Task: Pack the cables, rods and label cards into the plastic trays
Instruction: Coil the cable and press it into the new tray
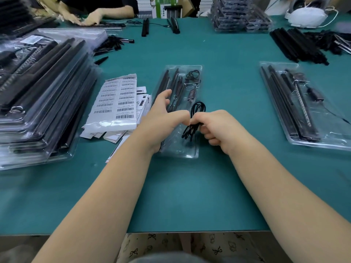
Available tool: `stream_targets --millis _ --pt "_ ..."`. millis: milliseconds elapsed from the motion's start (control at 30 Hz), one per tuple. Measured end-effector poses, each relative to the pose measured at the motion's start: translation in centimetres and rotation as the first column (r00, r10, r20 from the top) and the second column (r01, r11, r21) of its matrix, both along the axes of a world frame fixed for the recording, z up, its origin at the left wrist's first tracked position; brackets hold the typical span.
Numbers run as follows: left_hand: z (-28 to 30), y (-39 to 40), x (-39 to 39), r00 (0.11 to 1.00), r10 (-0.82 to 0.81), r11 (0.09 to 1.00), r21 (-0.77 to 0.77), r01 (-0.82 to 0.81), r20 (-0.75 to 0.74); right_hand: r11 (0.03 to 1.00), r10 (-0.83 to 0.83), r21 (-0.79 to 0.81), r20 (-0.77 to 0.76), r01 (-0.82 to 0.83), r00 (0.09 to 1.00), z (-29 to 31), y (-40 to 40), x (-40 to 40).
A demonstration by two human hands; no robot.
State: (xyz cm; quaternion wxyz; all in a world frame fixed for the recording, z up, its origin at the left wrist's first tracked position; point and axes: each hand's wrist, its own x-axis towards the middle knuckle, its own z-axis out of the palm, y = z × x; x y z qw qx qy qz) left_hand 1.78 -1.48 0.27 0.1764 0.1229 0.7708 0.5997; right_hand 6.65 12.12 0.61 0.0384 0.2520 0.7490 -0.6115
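A teal work mat (218,59) covers the bench, with another person's hands at work along the top left edge of the frame. At centre lies a clear plastic tray (191,151), thin and glossy, already holding slim black rods (167,80) in its left channels and a small coil of wire toward its upper right.

Just above the tray's lower half, the right hand (220,128) has its fingers curled round a coiled black cable (193,122), thumb and forefinger pinching the bundle at its waist so loops stick out above and below. The left hand (163,118) pinches the same bundle with its thumb tip from the other side, its other fingers bent loosely over the rods.

The cable looks smooth and springy. Likely trouble: once released, the coil may spring open and spill out of its recess, or snag the rods and lift them from their channels. The tray is light and flimsy and could slide or flex under a push.

Left of the tray, white barcode label cards (117,103) lie in a loose fan, slippery paper. A stack of filled trays (41,103) fills the left side; a second filled tray (296,109) sits at right.
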Motion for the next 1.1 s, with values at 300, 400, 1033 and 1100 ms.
stream_targets --millis 300,400,1033,1100 --pt "-0.1 0.1 0.0 1.0 0.004 1.0 0.021 -0.005 0.021 0.952 0.029 0.303 0.051 -0.044 0.998 0.5 -1.3 0.1" --pt "-0.2 0.0 -0.1 0.999 0.026 0.999 0.031 -0.027 0.025 0.768 0.085 0.627 0.099 -0.129 0.991 -0.1 -2.3 0.1" --pt "-1.1 1.8 1.2 0.915 -0.248 0.793 -0.61 0.003 -0.318 0.669 0.341 0.727 -0.11 -0.159 0.933 -1.3 0.2 1.4" --pt "-1.1 1.8 1.1 0.902 -0.297 0.741 -0.672 0.011 -0.313 0.689 0.389 0.701 -0.145 -0.183 0.91 -1.4 0.5 1.8"
